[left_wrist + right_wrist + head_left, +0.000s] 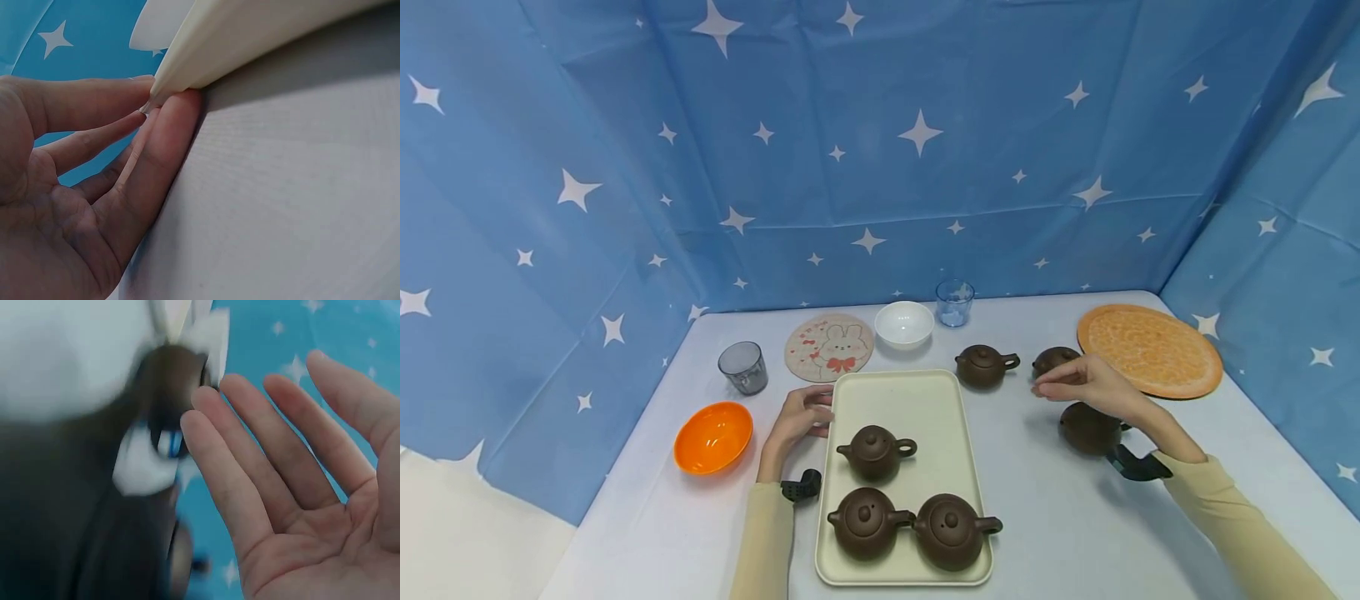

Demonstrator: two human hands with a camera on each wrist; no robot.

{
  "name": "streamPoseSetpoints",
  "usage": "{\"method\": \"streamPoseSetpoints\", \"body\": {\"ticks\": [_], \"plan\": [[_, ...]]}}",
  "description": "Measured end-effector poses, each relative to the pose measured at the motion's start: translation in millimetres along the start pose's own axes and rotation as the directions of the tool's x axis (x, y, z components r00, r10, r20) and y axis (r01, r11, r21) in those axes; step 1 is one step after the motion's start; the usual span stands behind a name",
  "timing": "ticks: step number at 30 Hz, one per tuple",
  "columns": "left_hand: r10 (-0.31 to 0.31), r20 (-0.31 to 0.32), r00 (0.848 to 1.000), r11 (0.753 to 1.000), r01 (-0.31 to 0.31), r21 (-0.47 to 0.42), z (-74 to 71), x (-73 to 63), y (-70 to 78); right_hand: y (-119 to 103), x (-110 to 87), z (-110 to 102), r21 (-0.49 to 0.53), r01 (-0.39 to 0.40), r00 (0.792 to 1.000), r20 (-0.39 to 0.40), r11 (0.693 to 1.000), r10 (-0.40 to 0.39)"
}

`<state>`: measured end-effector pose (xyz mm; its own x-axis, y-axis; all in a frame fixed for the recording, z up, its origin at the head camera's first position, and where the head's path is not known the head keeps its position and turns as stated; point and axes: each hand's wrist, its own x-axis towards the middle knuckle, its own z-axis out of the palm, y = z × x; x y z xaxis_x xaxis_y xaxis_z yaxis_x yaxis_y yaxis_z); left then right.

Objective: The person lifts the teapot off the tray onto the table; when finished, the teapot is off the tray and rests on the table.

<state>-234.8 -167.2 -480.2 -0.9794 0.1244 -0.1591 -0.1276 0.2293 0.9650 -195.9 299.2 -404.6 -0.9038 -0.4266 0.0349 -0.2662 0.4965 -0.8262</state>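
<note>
My left hand (pixel 803 414) is at the left edge of the cream tray (pixel 898 398), its fingers and thumb pinching the rim in the left wrist view. Three dark brown teapots stand on the tray: one in the middle (pixel 874 452), one at the near left (pixel 863 522) and one at the near right (pixel 951 532). My right hand (pixel 1093 385) hovers with straight fingers, holding nothing, among the teapots on the right. One teapot (pixel 1090 429) is below it, another (pixel 1054 358) is partly hidden behind it, and a third (pixel 982 367) stands further left.
An orange bowl (pixel 713 438) and a grey glass (pixel 743 368) stand left of the tray. Behind it are a rabbit-print round mat (pixel 830 347), a white bowl (pixel 904 325) and a blue glass (pixel 955 302). An orange round mat (pixel 1150 350) lies at the back right.
</note>
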Motion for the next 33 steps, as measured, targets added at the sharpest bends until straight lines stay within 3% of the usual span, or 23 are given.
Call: {"method": "streamPoseSetpoints", "body": {"ticks": [6,11,17,24,29,33], "plan": [[-0.004,0.039,0.999,1.000,0.004,-0.011,-1.4,-7.1,11.1,-18,27.1,40,0.081,0.102,0.992,0.060,0.992,-0.107],[-0.001,0.062,0.998,1.000,0.002,-0.015,-1.7,-18.1,26.4,-32,45.5,75,0.097,0.119,0.988,0.092,0.988,-0.127],[0.009,0.030,1.000,1.000,-0.009,-0.017,-0.5,-6.4,8.8,-45,60.9,102,0.068,0.149,0.982,0.103,0.986,-0.156],[0.003,0.047,0.999,1.000,-0.004,0.012,-1.1,-15.2,22.9,-53,75.5,126,0.079,0.154,0.976,0.140,0.985,-0.164],[-0.003,0.012,1.000,1.000,0.003,0.009,-1.1,0.6,1.3,-58,80.5,141,0.109,0.162,0.967,0.183,0.981,-0.180],[-0.001,-0.006,1.000,1.000,0.001,0.007,0.4,3.1,-3.3,-59,82.6,151,0.097,0.180,0.961,0.196,0.979,-0.196]]}}
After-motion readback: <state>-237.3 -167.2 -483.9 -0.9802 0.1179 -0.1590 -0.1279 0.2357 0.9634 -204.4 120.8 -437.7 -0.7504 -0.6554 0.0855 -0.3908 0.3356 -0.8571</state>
